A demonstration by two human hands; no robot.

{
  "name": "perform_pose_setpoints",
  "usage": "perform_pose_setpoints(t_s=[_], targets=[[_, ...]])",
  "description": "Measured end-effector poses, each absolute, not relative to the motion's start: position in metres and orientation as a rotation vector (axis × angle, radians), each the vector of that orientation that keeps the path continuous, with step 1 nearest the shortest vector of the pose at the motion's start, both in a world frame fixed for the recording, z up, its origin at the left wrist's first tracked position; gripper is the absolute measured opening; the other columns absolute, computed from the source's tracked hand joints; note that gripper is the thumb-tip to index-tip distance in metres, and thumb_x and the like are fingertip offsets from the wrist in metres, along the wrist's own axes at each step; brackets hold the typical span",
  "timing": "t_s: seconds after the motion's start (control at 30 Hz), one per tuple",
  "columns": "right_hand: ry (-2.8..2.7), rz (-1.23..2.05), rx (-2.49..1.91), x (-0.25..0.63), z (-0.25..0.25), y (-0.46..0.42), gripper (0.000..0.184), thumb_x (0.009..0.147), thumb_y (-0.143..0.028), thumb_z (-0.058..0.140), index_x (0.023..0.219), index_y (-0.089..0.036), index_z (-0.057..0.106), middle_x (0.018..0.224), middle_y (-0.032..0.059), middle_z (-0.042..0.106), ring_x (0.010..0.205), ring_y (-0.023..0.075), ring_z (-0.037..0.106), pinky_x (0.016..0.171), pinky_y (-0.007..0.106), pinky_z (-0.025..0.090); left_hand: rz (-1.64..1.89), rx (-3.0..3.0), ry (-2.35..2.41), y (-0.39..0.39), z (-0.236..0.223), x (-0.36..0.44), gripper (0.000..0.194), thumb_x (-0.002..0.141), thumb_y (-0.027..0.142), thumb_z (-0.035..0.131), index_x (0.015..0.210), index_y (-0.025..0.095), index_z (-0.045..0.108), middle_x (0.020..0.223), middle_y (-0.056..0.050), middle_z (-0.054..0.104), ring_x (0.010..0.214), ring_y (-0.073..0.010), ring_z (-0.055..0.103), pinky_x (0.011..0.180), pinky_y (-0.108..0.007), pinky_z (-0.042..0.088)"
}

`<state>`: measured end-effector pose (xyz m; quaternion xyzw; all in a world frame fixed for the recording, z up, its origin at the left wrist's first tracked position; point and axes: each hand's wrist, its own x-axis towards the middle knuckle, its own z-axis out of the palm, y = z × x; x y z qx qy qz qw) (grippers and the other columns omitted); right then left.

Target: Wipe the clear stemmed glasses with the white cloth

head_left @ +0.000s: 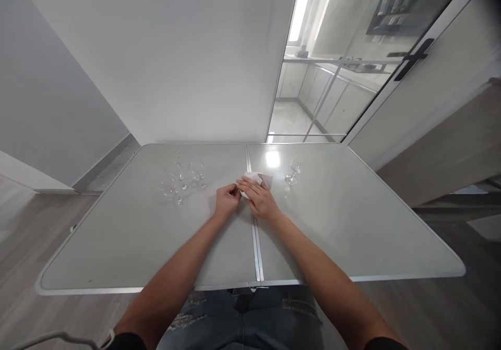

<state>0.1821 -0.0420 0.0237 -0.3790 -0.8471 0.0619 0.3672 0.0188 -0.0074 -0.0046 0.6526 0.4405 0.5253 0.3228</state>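
A white cloth (254, 179) lies on the grey table (332, 235) near its middle seam. My right hand (260, 198) rests flat on top of the cloth, fingers stretched out and pressing it down. My left hand (227, 200) is curled just left of it, its fingertips pinching the cloth's near-left edge. A single clear stemmed glass (293, 171) stands upright to the right of the cloth, apart from both hands. Several small clear glasses (182, 180) stand in a cluster to the left of my left hand.
The table has a metal seam (255, 235) down its centre and a metal rim. A white wall stands behind it, and a glass door (332, 79) at the back right shows a kitchen. My knees in jeans are under the near edge.
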Motion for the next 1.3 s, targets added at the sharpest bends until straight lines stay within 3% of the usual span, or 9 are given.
perform_pose_setpoints(t_s=[0.13, 0.27, 0.5, 0.7, 0.83, 0.97, 1.07, 1.2, 1.3], targets=[[-1.987, 0.207, -1.125, 0.190, 0.024, -0.039, 0.033, 0.102, -0.031, 0.041, 0.124, -0.022, 0.064, 0.122, 0.0091, 0.071, 0.118, 0.0244, 0.063, 0.113, 0.047, 0.032, 1.292, 2.051, 1.106, -0.012, -0.005, 0.016, 0.022, 0.079, 0.031, 0.071, 0.062, 0.018, 0.066, 0.055, 0.002, 0.051, 0.053, -0.0103, 0.041, 0.056, -0.025, 0.034], [-1.682, 0.603, -1.146, 0.199, 0.030, -0.041, 0.037, 0.102, -0.045, 0.039, 0.099, -0.024, 0.070, 0.096, 0.0050, 0.075, 0.088, 0.0216, 0.068, 0.091, 0.039, 0.048, 1.225, 2.154, 0.985, -0.014, -0.006, 0.015, 0.023, 0.080, 0.037, 0.073, 0.066, 0.020, 0.070, 0.057, 0.000, 0.057, 0.054, -0.0119, 0.047, 0.058, -0.026, 0.037], [-1.073, 1.338, -0.835, 0.209, 0.038, -0.040, 0.039, 0.093, -0.056, 0.055, 0.092, -0.019, 0.068, 0.091, 0.0087, 0.075, 0.083, 0.0244, 0.070, 0.072, 0.037, 0.056, 1.187, 1.928, 0.894, -0.016, 0.004, 0.014, 0.034, 0.075, 0.045, 0.079, 0.061, 0.015, 0.070, 0.051, 0.000, 0.052, 0.050, -0.0089, 0.039, 0.050, -0.024, 0.031], [-0.784, 1.582, -0.593, 0.209, 0.031, -0.037, 0.030, 0.089, -0.050, 0.062, 0.090, -0.021, 0.068, 0.085, 0.0056, 0.074, 0.083, 0.0242, 0.071, 0.076, 0.039, 0.058, 1.174, 1.717, 0.784, -0.018, 0.007, 0.014, 0.037, 0.071, 0.049, 0.082, 0.064, 0.013, 0.073, 0.053, -0.001, 0.055, 0.051, -0.0081, 0.039, 0.049, -0.024, 0.029], [-0.661, 1.544, -0.485, 0.192, 0.031, -0.038, 0.029, 0.094, -0.049, 0.055, 0.103, -0.025, 0.069, 0.109, 0.0039, 0.073, 0.102, 0.0240, 0.069, 0.088, 0.042, 0.057, 1.248, 1.538, 0.862, -0.014, 0.005, 0.017, 0.038, 0.072, 0.051, 0.080, 0.069, 0.014, 0.073, 0.053, 0.000, 0.056, 0.048, -0.0083, 0.043, 0.047, -0.023, 0.032], [-0.764, 1.398, -0.565, 0.171, 0.034, -0.045, 0.042, 0.097, -0.048, 0.046, 0.128, -0.025, 0.063, 0.132, 0.0059, 0.065, 0.122, 0.0268, 0.061, 0.097, 0.046, 0.054, 1.328, 1.410, 0.958, -0.009, 0.002, 0.020, 0.038, 0.078, 0.052, 0.076, 0.075, 0.014, 0.072, 0.055, 0.001, 0.056, 0.046, -0.0088, 0.049, 0.046, -0.022, 0.038], [-0.951, 1.117, -0.701, 0.164, 0.033, -0.051, 0.046, 0.100, -0.044, 0.042, 0.143, -0.030, 0.050, 0.149, 0.0032, 0.052, 0.140, 0.0234, 0.045, 0.112, 0.046, 0.043, 1.375, 1.344, 0.981, -0.007, -0.001, 0.021, 0.039, 0.079, 0.054, 0.073, 0.076, 0.015, 0.070, 0.058, 0.002, 0.055, 0.047, -0.0091, 0.051, 0.046, -0.022, 0.042], [-1.430, 0.666, -0.876, 0.170, 0.027, -0.050, 0.046, 0.103, -0.036, 0.039, 0.148, -0.032, 0.044, 0.164, -0.0006, 0.029, 0.153, 0.0207, 0.023, 0.125, 0.048, 0.021, 1.406, 1.318, 1.049, -0.007, -0.003, 0.021, 0.038, 0.081, 0.053, 0.072, 0.078, 0.016, 0.068, 0.060, 0.003, 0.054, 0.045, -0.0082, 0.048, 0.045, -0.022, 0.041], [-1.778, 0.348, -0.964, 0.178, 0.025, -0.046, 0.050, 0.103, -0.028, 0.037, 0.152, -0.029, 0.039, 0.164, 0.0022, 0.029, 0.154, 0.0223, 0.018, 0.124, 0.051, 0.022, 1.405, 1.426, 1.100, -0.008, -0.003, 0.021, 0.033, 0.083, 0.047, 0.070, 0.073, 0.016, 0.066, 0.057, 0.004, 0.051, 0.047, -0.0080, 0.045, 0.047, -0.022, 0.037]])
